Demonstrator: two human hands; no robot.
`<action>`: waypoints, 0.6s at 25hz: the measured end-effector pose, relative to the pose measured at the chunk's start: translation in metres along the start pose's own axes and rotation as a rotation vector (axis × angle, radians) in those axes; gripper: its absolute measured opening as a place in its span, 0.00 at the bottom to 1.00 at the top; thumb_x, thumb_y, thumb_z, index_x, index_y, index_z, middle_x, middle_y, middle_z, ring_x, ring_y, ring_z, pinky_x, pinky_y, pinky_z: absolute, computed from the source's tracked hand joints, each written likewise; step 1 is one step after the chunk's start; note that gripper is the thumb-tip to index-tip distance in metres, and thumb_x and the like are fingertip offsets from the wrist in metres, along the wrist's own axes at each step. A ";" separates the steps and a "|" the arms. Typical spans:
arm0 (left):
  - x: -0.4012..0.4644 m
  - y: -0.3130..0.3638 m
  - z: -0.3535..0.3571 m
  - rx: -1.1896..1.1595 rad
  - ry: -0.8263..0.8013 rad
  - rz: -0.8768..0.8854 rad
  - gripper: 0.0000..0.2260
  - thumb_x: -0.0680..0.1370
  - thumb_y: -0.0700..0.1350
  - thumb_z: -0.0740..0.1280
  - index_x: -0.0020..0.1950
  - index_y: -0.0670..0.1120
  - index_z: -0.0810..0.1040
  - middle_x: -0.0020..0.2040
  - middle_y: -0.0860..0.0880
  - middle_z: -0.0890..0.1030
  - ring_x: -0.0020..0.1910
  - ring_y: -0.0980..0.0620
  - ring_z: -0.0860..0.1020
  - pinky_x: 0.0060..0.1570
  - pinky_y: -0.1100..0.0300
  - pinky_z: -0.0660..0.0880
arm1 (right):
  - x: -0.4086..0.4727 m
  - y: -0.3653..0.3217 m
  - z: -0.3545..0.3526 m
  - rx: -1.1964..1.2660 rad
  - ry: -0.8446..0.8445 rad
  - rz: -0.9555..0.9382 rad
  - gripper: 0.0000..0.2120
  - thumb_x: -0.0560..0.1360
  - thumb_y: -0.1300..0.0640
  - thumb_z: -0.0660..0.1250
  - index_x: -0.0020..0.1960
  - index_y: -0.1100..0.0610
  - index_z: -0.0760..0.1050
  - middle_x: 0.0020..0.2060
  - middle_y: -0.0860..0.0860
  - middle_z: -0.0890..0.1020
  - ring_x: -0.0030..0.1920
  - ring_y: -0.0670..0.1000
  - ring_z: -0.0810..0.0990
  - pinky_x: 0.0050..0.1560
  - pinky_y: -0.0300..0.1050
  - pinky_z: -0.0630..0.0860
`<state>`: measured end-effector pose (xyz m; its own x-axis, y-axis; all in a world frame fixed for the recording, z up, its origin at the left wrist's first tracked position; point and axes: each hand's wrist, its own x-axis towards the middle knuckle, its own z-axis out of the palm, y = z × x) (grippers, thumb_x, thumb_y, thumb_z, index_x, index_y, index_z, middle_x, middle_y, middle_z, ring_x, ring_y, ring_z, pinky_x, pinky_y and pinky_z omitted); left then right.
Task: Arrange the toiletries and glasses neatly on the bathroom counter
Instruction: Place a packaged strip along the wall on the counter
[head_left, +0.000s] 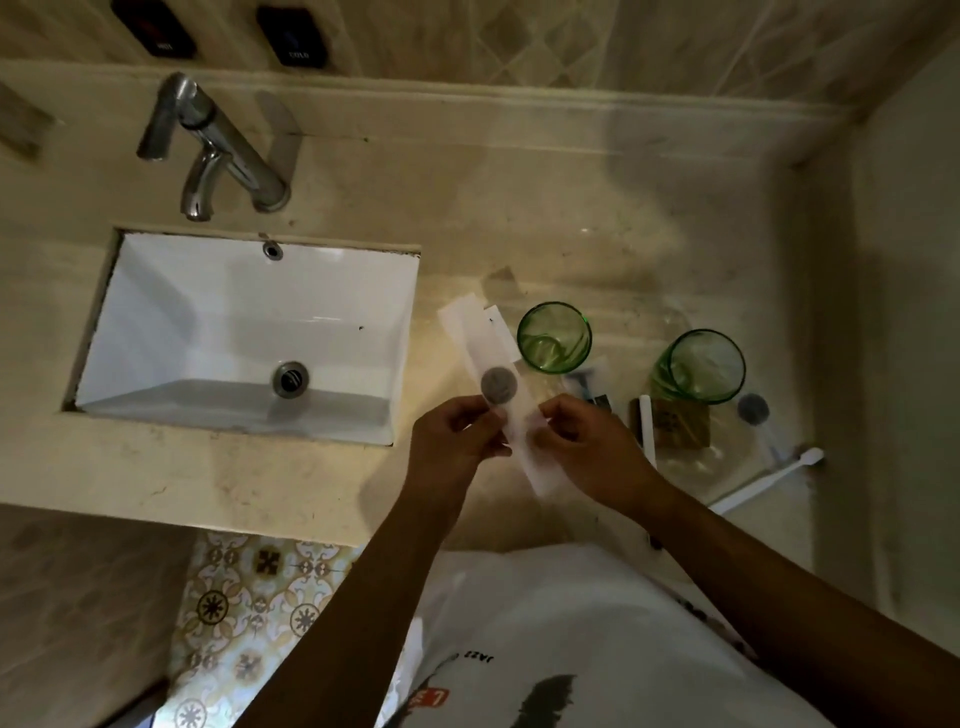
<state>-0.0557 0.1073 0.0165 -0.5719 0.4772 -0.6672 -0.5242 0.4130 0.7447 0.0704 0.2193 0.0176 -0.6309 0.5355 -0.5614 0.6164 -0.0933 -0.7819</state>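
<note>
Beige counter (519, 218), both hands' fingers (493, 415) pinching white packet (501, 364), two green glasses (555, 336), possibly razor (584, 382) behind.

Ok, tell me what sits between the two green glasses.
In the head view, the counter between the left green glass and the right green glass holds clear plastic wrapping; a packaged razor lies just in front.

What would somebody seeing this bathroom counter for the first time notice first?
Probably the long white packet with a round grey seal, pinched from both sides by the left hand and right hand just right of the white sink. Next, the two green glasses standing upright on the counter behind the hands.
</note>
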 end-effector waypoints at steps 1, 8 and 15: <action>0.001 0.008 0.005 0.002 -0.003 0.022 0.06 0.77 0.36 0.71 0.53 0.38 0.83 0.48 0.39 0.86 0.44 0.42 0.85 0.46 0.50 0.83 | -0.002 -0.002 -0.006 0.008 -0.038 0.007 0.06 0.77 0.53 0.69 0.52 0.54 0.79 0.43 0.50 0.85 0.44 0.50 0.84 0.48 0.49 0.83; 0.024 0.054 0.068 0.091 -0.182 0.051 0.06 0.77 0.37 0.69 0.53 0.39 0.83 0.48 0.42 0.86 0.47 0.44 0.86 0.48 0.50 0.83 | -0.011 -0.017 -0.059 0.189 0.013 -0.016 0.08 0.77 0.56 0.70 0.46 0.61 0.83 0.34 0.50 0.83 0.33 0.45 0.80 0.36 0.35 0.77; 0.078 0.100 0.169 0.203 -0.302 0.039 0.03 0.77 0.35 0.69 0.47 0.39 0.82 0.42 0.42 0.86 0.39 0.45 0.85 0.41 0.52 0.83 | 0.007 -0.016 -0.149 0.278 0.165 0.028 0.09 0.76 0.52 0.70 0.50 0.57 0.83 0.40 0.57 0.85 0.39 0.59 0.85 0.43 0.55 0.85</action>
<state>-0.0465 0.3169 0.0414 -0.3610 0.6906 -0.6267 -0.3527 0.5210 0.7773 0.1260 0.3500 0.0667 -0.5166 0.6563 -0.5499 0.4661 -0.3232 -0.8236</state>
